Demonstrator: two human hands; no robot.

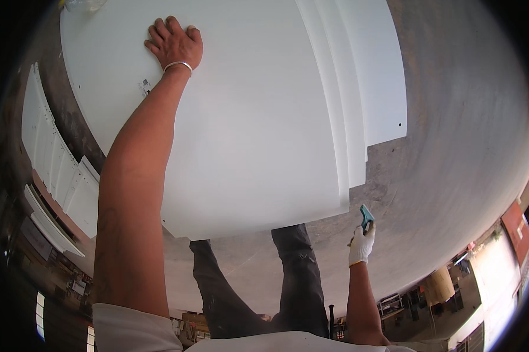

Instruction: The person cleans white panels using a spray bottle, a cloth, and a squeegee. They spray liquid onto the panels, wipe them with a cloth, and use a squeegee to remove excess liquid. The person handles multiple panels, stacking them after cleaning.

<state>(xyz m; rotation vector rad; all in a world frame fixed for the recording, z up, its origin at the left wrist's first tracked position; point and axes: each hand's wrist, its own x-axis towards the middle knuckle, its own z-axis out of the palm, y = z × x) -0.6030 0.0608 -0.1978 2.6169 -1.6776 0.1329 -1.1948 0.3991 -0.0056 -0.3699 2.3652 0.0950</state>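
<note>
Lower right, the gloved right hand (361, 246) holds a teal tool (366, 216), long axis steep, pointing up-left; upper left, the left hand (175, 44) lies spread wide on a white panel (258, 129).

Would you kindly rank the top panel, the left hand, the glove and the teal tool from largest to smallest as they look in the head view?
1. Top panel, by far, though it runs out of frame
2. Left hand
3. Glove
4. Teal tool, partly hidden by the glove
</note>
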